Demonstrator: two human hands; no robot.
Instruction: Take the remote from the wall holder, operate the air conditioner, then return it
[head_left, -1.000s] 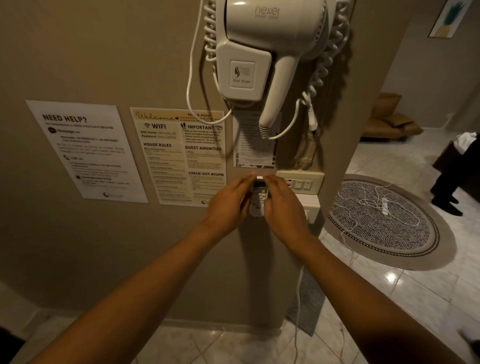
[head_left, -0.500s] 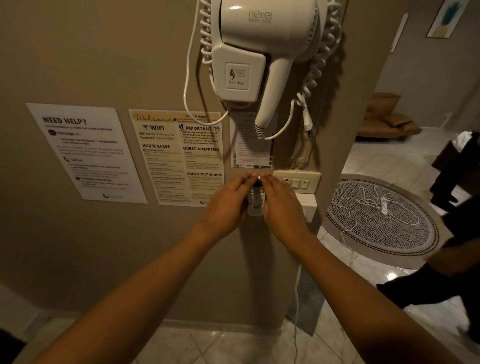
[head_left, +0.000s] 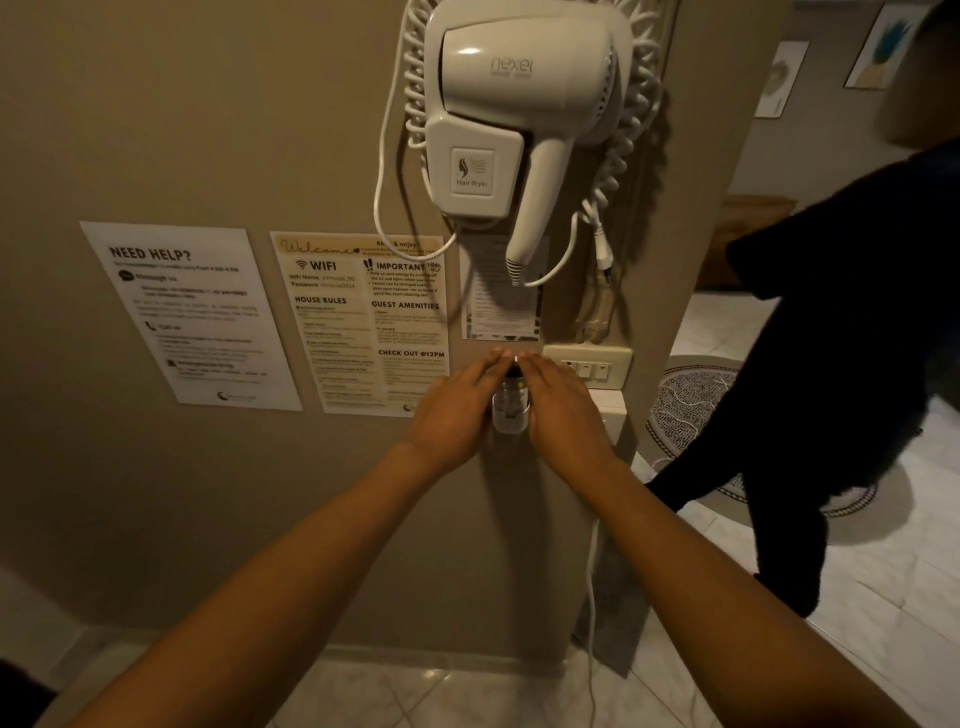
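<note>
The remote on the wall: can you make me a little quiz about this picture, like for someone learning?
1. True or false: the remote sits in a clear holder on the wall.
2. What hangs on the wall above the remote? A) a clock B) a hair dryer C) a mirror
3. Fill in: the left hand and the right hand are on ____ sides of the remote.

Key:
1. True; its lower part is inside the holder.
2. B
3. Opposite; the left hand is on its left, the right hand on its right, fingertips meeting near its top. How firmly they grip cannot be told.
</note>
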